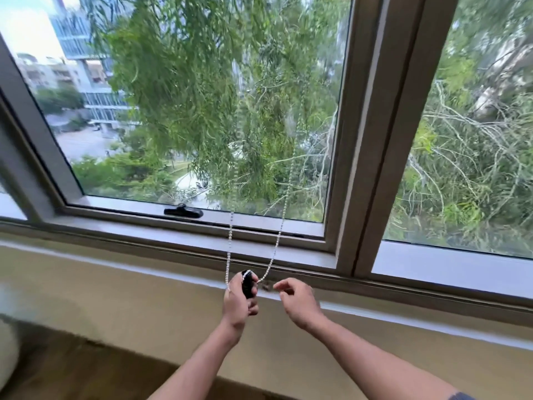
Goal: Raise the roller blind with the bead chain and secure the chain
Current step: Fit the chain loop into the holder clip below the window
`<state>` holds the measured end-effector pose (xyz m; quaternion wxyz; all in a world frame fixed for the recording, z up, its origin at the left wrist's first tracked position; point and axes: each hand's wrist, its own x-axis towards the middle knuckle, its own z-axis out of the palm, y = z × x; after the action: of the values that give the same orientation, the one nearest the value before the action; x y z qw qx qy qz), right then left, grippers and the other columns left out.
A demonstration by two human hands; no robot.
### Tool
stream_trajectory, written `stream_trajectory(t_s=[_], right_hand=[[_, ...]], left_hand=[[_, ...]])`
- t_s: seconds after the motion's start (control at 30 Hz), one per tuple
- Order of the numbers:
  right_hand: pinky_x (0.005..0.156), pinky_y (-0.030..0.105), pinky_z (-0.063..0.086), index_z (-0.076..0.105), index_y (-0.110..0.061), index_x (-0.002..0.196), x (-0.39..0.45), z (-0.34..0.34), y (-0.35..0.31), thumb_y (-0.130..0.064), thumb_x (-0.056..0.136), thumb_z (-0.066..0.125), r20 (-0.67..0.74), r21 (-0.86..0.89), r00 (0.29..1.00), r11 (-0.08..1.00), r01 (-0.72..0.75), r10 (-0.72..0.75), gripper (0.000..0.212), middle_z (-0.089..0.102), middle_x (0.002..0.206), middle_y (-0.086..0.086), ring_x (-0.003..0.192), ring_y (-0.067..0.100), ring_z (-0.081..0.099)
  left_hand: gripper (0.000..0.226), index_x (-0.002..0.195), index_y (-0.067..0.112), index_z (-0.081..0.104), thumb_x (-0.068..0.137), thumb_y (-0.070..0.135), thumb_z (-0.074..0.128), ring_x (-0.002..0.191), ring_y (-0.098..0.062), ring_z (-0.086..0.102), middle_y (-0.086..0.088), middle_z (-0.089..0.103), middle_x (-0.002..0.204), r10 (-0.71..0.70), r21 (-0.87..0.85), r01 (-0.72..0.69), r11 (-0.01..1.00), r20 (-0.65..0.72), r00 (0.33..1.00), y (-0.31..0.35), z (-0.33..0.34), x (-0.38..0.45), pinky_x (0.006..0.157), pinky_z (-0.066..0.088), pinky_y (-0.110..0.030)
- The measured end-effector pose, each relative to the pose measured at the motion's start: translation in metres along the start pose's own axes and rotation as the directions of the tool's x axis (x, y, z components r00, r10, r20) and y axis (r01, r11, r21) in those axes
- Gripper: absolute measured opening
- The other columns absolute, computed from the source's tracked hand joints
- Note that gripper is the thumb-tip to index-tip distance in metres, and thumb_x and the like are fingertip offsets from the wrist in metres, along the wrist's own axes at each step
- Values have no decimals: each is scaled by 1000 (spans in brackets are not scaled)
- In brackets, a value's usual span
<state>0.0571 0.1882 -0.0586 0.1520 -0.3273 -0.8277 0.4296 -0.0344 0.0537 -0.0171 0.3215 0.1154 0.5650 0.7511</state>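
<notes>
Glass window; left hand grips beaded chain.

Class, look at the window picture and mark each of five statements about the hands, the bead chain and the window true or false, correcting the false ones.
1. The left hand grips a small black piece at the bottom of the bead chain. True.
2. The right hand is closed around the chain. False: it is open beside the chain, holding nothing.
3. The roller blind covers the glass. False: no blind shows; trees and buildings are visible through the panes.
4. A black window handle sits on the lower frame, left of the chain. True.
5. The chain hangs as one single strand. False: two strands hang down and meet at the left hand.
</notes>
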Motion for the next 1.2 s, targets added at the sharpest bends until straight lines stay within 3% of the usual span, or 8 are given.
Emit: stream_trajectory(t_s=[0.2,0.3,0.43,0.63,0.73,0.87,1.03,1.2], right_hand=[[115,22,38,59,-35,137,13,36,5,-5,92,48,76,-387,972,892,234,-222,55,53,145,-25,134,6,44],[109,32,48,51,-35,144,21,45,2,4,84,48,106,-546,956,788,286,-273,72,49,151,-21,134,14,44],[98,37,54,51,-34,144,30,50,2,2,88,48,124,-652,951,699,293,-283,67,54,148,-14,124,22,52],[81,36,56,64,-30,128,37,56,-4,-6,95,49,45,-653,962,721,232,-269,43,65,127,-12,109,21,58],[68,33,44,66,-23,106,38,56,-8,-15,95,50,44,-663,960,711,234,-275,21,67,110,-7,98,24,59],[66,34,34,59,-18,91,39,48,-10,-9,90,52,117,-694,955,665,276,-274,11,64,101,0,95,27,59],[76,35,52,61,-26,103,29,42,-3,-20,94,63,-67,-550,962,814,186,-265,11,63,106,-6,101,20,61],[87,30,55,65,-22,125,3,28,10,-25,88,76,-246,-377,935,914,150,-255,39,68,113,-4,102,16,67]], left_hand=[[43,82,15,59,104,32,26,40,-7,24,3,46,58,40,28,-40,999,-14,999,12,-31,4,38,21,-19],[42,83,15,59,104,33,27,41,-7,25,3,46,59,43,54,-43,998,3,999,15,-40,6,39,22,-20],[43,83,17,61,105,34,28,43,-7,25,4,47,60,37,77,-41,996,54,998,17,-46,5,40,22,-20],[41,90,13,58,106,31,25,46,-9,23,1,45,63,28,149,-45,988,113,993,25,-51,7,48,16,-24],[39,95,10,55,107,29,23,45,-9,22,0,44,63,21,156,-41,987,127,992,30,-50,9,51,14,-24],[39,95,8,55,107,28,23,46,-10,22,0,43,63,14,157,-37,987,147,989,28,-45,5,51,14,-25],[40,96,8,55,107,26,22,47,-10,24,-2,42,65,-1,167,-32,985,199,980,23,-35,9,50,17,-24],[40,91,11,58,107,27,25,47,-8,28,-1,44,64,5,186,-40,982,190,982,10,-18,15,46,23,-22]])
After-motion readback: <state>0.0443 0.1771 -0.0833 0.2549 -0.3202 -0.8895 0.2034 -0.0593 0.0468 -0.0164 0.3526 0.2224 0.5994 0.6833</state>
